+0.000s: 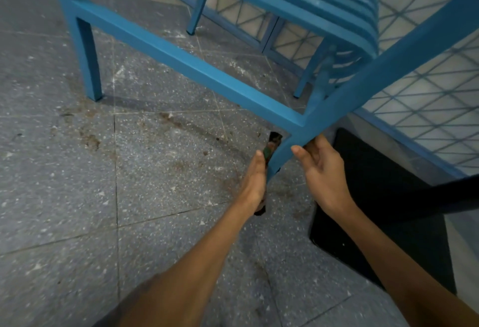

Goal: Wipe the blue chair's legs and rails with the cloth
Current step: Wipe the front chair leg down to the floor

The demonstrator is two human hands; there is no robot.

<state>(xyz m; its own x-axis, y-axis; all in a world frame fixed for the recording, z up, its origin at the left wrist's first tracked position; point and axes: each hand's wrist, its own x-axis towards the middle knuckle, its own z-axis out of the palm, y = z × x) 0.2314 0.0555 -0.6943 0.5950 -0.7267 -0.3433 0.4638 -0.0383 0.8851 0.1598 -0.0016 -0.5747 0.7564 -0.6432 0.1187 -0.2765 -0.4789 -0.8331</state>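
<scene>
The blue chair (197, 67) stands tipped on the speckled floor (64, 184), its nearest leg (281, 155) slanting down toward the person. The left hand (255, 179) is closed around a dark cloth (272, 142) and presses it against the left side of that leg; a bit of cloth shows above the thumb and another bit hangs below the wrist. The right hand (321, 168) is partly open, thumb on the near face of the leg and fingers curled behind it just under the side rail (181, 59), seemingly steadying the chair rather than wiping.

The step in hand looks like wiping this near leg, low down near its foot. The long side rail and the far legs (89, 67) show dust and probably remain to be done. The next move likely calls for sliding the cloth along the leg's full length while the right hand keeps the tilted chair from rocking, then shifting onto the rail above.
</scene>
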